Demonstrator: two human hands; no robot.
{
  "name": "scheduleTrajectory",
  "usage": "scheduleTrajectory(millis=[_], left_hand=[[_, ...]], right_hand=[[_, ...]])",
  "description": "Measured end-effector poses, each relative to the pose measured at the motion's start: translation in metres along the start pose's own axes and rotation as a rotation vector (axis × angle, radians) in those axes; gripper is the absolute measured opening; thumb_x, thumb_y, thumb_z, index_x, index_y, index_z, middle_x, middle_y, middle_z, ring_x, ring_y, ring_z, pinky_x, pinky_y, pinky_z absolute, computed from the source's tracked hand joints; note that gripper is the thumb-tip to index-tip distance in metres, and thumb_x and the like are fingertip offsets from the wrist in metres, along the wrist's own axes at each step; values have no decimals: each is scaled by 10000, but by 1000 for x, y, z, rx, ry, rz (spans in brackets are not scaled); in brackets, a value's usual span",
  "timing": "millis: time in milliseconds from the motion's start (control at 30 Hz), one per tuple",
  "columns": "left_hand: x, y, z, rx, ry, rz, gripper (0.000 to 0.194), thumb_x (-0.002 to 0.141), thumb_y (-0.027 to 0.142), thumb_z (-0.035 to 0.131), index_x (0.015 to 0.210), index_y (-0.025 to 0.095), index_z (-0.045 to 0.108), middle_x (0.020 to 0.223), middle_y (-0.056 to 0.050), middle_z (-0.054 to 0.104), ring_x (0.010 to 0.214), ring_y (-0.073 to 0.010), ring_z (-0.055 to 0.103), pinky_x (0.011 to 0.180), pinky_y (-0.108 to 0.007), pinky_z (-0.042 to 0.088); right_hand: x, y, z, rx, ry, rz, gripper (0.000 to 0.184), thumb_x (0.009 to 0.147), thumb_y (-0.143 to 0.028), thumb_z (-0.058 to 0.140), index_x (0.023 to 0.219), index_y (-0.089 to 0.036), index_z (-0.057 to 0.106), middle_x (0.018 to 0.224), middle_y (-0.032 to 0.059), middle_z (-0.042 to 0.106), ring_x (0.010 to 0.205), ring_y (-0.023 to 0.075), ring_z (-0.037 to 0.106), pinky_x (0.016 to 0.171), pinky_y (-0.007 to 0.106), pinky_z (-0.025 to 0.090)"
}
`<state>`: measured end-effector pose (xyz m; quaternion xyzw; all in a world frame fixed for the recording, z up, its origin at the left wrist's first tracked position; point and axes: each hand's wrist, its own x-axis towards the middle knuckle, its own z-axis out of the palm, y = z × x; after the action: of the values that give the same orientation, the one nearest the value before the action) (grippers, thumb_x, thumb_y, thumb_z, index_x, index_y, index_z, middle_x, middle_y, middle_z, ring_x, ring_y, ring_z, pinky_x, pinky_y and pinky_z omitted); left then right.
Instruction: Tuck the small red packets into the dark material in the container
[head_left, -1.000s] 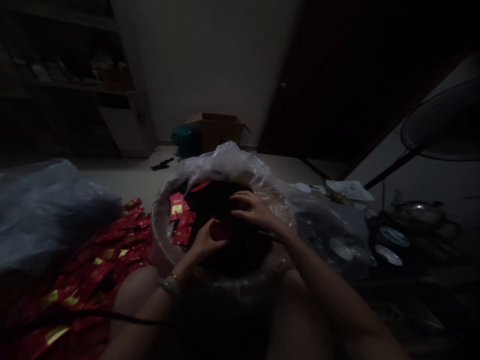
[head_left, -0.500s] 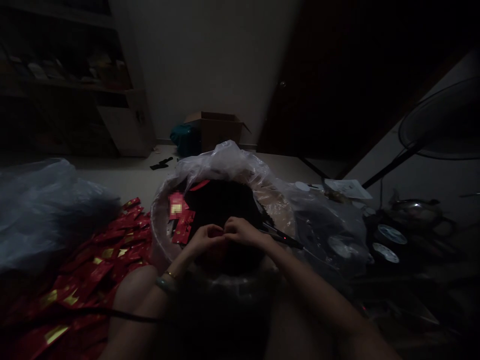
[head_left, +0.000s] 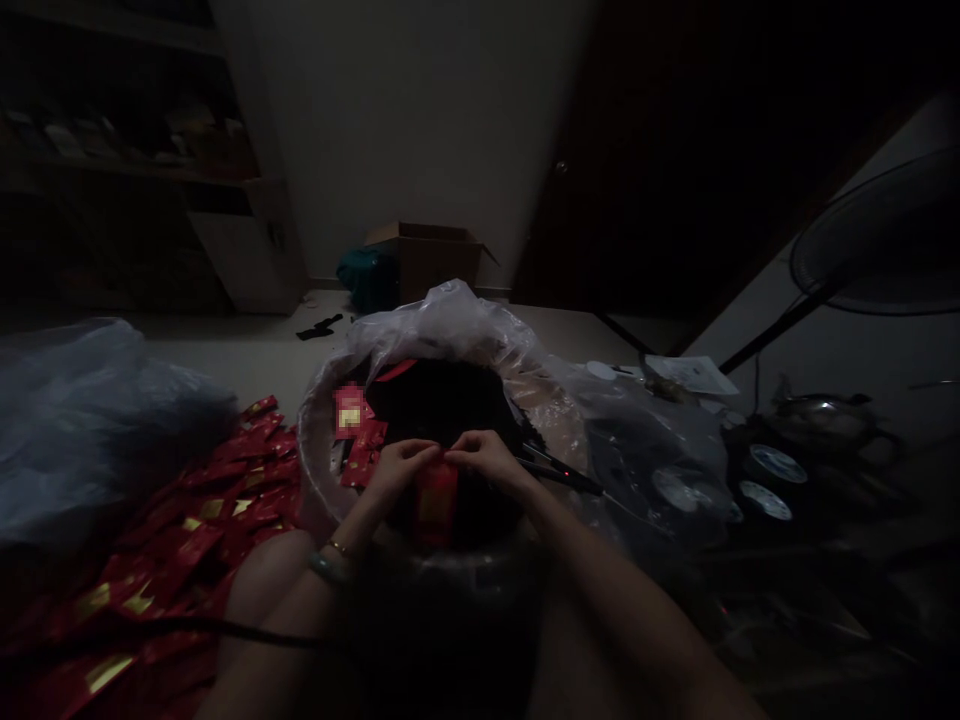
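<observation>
A red packet [head_left: 437, 503] with a gold patch hangs upright between my two hands. My left hand [head_left: 405, 463] pinches its top edge from the left. On the other side, my right hand [head_left: 486, 456] pinches the same edge, the fingertips of both hands close together. Beneath them is a wide round container lined with clear plastic [head_left: 559, 405], holding a dark, loose-looking mass [head_left: 442, 395]. More red packets [head_left: 363, 455] lie inside its left rim. A thin black tool [head_left: 559, 474] with a small red light rests across the right rim.
Many red packets [head_left: 187, 550] are heaped on the left, beside a large clear plastic bag [head_left: 97, 430]. Right of the container lie another plastic bag [head_left: 637, 450], small dishes [head_left: 776, 463] and a metal kettle [head_left: 825, 415]. An open cardboard box [head_left: 439, 265] stands by the wall; a fan [head_left: 885, 245] is at right.
My fingers have straightened from a curled position, and the red packet beneath them now shows more fully, hanging upright with its gold patch visible. The view has shifted slightly.
</observation>
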<state>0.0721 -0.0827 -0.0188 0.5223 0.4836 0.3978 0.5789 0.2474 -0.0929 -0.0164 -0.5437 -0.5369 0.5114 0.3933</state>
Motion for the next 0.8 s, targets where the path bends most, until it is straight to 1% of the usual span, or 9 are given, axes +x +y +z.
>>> scheduleTrajectory(millis=[133, 300, 367, 433, 500, 567, 633, 700, 800], left_hand=[[-2, -1, 1, -11, -63, -42, 358, 535, 474, 741, 590, 134, 642, 542, 14, 610, 524, -116, 525, 498, -212, 373], [0, -3, 4, 3, -69, 27, 373, 534, 478, 752, 574, 137, 608, 535, 32, 580, 537, -104, 510, 514, -201, 371], [0, -4, 7, -19, -97, 32, 374, 568, 482, 739, 647, 132, 631, 598, 23, 615, 575, -113, 538, 545, -206, 395], [-1, -6, 10, -50, -184, 8, 396, 591, 469, 741, 772, 127, 658, 696, 1, 664, 631, -134, 582, 586, -221, 429], [-2, -10, 13, -65, -276, -46, 435, 582, 434, 770, 869, 124, 665, 759, -21, 694, 665, -155, 615, 614, -242, 456], [-2, -14, 17, -74, -305, -115, 452, 546, 391, 808, 879, 121, 666, 751, -30, 703, 650, -162, 629, 612, -254, 471], [-2, -17, 21, -95, -284, -161, 457, 513, 362, 832, 864, 120, 666, 734, -29, 706, 629, -160, 633, 608, -258, 480], [-1, -18, 24, -109, -266, -184, 467, 486, 349, 848, 849, 118, 668, 716, -26, 706, 609, -156, 632, 598, -258, 483], [1, -18, 28, -125, -231, -167, 482, 464, 344, 858, 844, 114, 671, 707, -30, 711, 601, -158, 636, 596, -262, 489]], right_hand=[[-1, 0, -1, 16, -11, 51, 353, 550, -425, 779, 722, -143, 654, 571, -45, 569, 471, 54, 436, 469, 198, 330], [-2, 4, -2, 22, 0, 74, 365, 557, -432, 778, 740, -142, 652, 569, -45, 562, 471, 51, 424, 453, 190, 317], [-3, 6, -3, 34, 23, 21, 337, 568, -426, 769, 703, -149, 632, 562, -48, 552, 476, 56, 427, 464, 196, 331], [-3, 8, -3, 47, 68, -37, 308, 588, -415, 748, 678, -160, 603, 567, -49, 547, 491, 67, 444, 482, 204, 354], [-3, 10, -2, 42, 131, -88, 282, 609, -401, 727, 676, -169, 581, 599, -41, 560, 536, 87, 484, 518, 215, 393], [-2, 13, 1, 4, 177, -120, 259, 627, -383, 714, 681, -175, 571, 635, -28, 580, 590, 111, 525, 561, 231, 431], [-2, 16, -1, -61, 193, -144, 228, 677, -377, 679, 712, -175, 578, 683, -9, 606, 647, 134, 564, 619, 255, 467], [-3, 21, -12, -185, 209, -185, 220, 755, -378, 612, 837, -174, 610, 796, 23, 647, 753, 162, 605, 715, 293, 494], [-12, 35, -50, -596, 334, -212, 435, 786, -396, 618, 1167, -195, 564, 1142, 102, 619, 1094, 241, 558, 944, 407, 436]])
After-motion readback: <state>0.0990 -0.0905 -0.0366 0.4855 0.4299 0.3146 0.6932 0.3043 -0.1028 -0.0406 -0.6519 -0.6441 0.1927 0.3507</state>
